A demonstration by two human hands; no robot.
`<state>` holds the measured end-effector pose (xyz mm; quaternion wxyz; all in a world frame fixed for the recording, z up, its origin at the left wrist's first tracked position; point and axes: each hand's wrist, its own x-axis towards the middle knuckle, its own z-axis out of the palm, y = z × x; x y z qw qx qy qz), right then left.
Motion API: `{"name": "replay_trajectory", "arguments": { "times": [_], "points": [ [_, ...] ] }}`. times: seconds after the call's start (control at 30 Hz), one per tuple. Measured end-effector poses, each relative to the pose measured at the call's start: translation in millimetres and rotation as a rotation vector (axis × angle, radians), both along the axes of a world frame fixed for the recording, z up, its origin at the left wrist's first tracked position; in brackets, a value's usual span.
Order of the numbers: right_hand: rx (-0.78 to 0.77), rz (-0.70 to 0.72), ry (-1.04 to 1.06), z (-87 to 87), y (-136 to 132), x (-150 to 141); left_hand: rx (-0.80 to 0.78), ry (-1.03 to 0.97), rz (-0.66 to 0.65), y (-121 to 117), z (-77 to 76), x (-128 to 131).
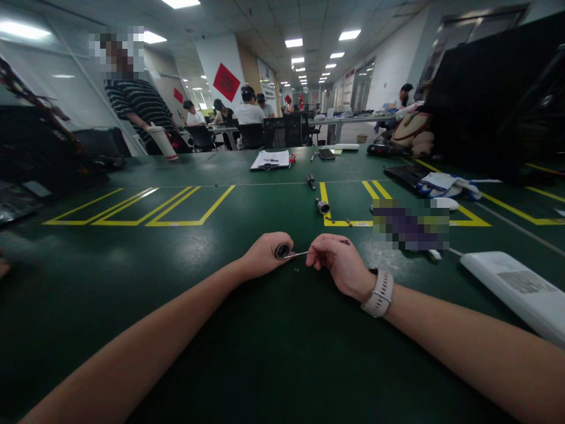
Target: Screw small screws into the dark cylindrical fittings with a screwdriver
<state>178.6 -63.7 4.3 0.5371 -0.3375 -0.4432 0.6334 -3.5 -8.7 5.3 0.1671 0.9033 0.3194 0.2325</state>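
Observation:
My left hand (263,257) is closed around a round, hollow metal part (282,251), its dark open end facing me. In my right hand (334,262), the fingers pinch a thin metal rod-like tool (296,255). The tip of this tool meets the lower rim of the hollow part; whether it reaches inside cannot be made out. A dark bit, perhaps the tool's other end, shows behind my right fingers. Beyond the hands lie a metal cylindrical part (322,206), a smaller dark metal piece (311,181) and several tiny dark pieces (348,223).
Yellow tape (176,223) marks the green table (247,365). A white box-like device (516,282) lies right, near a blurred purple item (404,227) and gloves (445,184). A clipboard (271,159) sits farther back. A person in stripes (139,106) holds a cup (163,142).

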Motion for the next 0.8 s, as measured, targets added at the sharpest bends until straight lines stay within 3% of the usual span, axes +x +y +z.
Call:
{"name": "replay_trajectory", "arguments": {
  "times": [0.27,0.4,0.57,0.8],
  "points": [
    [0.062,-0.032,-0.01,-0.5,-2.2,-0.9,-0.014,0.008,0.046,-0.5,-1.9,0.2],
    [0.19,-0.057,-0.186,0.6,-7.2,-1.6,-0.016,0.011,0.059,-1.6,-1.3,0.4],
    [0.231,0.0,-0.37,6.1,-12.4,-2.4,0.003,0.0,0.054,-1.5,-2.1,0.3],
    [0.272,0.094,-0.337,2.5,-11.4,-3.3,0.034,-0.04,0.088,-1.5,-3.0,-0.4]
  ]
}}
